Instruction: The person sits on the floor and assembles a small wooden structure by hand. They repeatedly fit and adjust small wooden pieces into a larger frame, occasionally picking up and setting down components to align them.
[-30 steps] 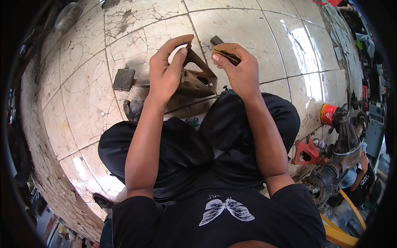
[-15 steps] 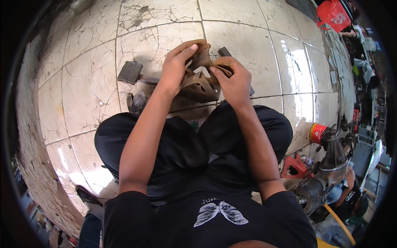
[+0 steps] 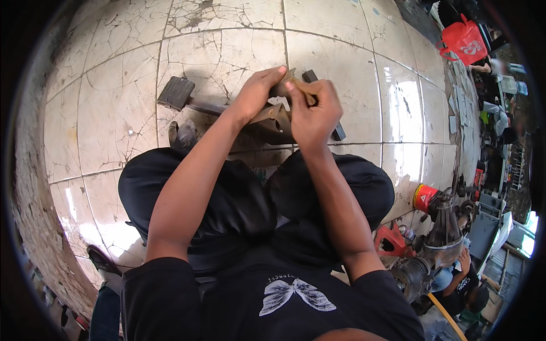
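In front of my knees a rusty brown metal bracket (image 3: 272,132) with cut-out holes stands over the floor tiles. My left hand (image 3: 256,94) is closed around its upper curved end; most of the fingers are hidden. Close beside it, my right hand (image 3: 314,111) pinches a folded brown sheet (image 3: 310,96) that looks like sandpaper, its thumb pressed near the bracket's top. Below the bracket lies a dark metal bar (image 3: 205,107) with a blocky end (image 3: 176,93) at the left. Another dark bar (image 3: 338,132) shows behind my right hand.
A crumpled grey bag-like object (image 3: 185,135) sits by my left knee. On the right are a red can (image 3: 424,197), a red stand (image 3: 392,240) and a greasy gearbox-like machine part (image 3: 446,230). A red bag (image 3: 463,42) lies far right. Other people are at the right edge.
My right hand has turned and moved up and left against the bracket's top, the brown sheet now bunched in its fingers. My left hand has shifted slightly right and down. The view has tilted a little.
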Demonstrator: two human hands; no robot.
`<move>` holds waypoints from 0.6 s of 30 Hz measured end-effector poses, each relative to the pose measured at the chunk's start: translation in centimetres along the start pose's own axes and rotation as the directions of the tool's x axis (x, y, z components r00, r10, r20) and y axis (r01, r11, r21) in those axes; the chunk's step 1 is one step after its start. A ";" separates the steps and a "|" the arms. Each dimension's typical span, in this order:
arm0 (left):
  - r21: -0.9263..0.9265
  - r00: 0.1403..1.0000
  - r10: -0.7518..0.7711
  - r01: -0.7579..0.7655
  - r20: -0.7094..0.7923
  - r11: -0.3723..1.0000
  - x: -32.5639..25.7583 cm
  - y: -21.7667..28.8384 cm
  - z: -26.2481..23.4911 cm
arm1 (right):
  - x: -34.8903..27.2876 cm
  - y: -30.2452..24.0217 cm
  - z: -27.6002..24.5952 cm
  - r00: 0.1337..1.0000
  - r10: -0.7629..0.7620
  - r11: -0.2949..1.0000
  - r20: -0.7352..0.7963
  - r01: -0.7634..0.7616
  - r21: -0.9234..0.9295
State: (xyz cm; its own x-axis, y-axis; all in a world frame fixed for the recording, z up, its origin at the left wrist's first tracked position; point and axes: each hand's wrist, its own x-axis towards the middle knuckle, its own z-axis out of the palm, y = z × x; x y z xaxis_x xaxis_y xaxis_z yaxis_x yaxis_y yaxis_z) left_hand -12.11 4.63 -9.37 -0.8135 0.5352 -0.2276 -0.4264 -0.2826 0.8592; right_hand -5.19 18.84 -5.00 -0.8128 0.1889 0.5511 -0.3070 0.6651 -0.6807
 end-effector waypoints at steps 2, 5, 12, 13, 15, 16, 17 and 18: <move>0.038 0.996 0.012 -0.008 -0.088 0.999 -0.2 -0.6 0.2 | -0.3 0.4 0.1 1.000 -0.014 1.000 -0.004 0.014 -0.011; -0.026 0.989 0.060 -0.064 -0.135 0.998 -0.1 -1.1 1.4 | 0.6 0.3 -0.3 1.000 -0.009 1.000 -0.027 0.009 0.017; 0.042 0.987 -0.042 0.049 -0.154 0.998 -1.4 -0.9 1.4 | 0.4 1.9 -1.8 0.871 0.491 0.742 -0.024 -0.403 0.535; 0.077 0.991 -0.010 0.020 -0.131 0.997 -1.3 -0.8 1.2 | 0.9 2.8 -2.8 0.852 0.523 0.695 -0.020 -0.413 0.589; 0.141 0.995 0.051 -0.039 -0.082 0.989 -1.4 -0.4 0.8 | 1.4 2.5 -3.2 0.852 0.522 0.657 0.037 -0.429 0.620; 0.169 0.985 0.129 -0.109 -0.113 0.980 -1.6 -0.2 1.0 | 1.7 2.0 -3.3 0.851 0.521 0.637 0.066 -0.439 0.634; 0.199 0.968 0.208 -0.178 -0.142 0.964 -1.8 -0.1 1.2 | 1.2 1.6 -3.2 0.866 0.495 0.681 0.077 -0.441 0.584; 0.237 0.942 0.293 -0.251 -0.163 0.938 -1.9 0.6 1.4 | 1.0 0.7 -3.0 0.877 0.473 0.693 0.083 -0.429 0.579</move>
State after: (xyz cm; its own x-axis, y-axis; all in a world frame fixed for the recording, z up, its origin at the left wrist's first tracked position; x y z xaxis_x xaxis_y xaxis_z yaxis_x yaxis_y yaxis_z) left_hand -10.24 4.54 -7.76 -0.9558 0.2916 -0.0369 -0.1019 -0.2109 0.9722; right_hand -4.73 21.67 -3.53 -0.8993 0.4200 0.1215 -0.1513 -0.0382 -0.9877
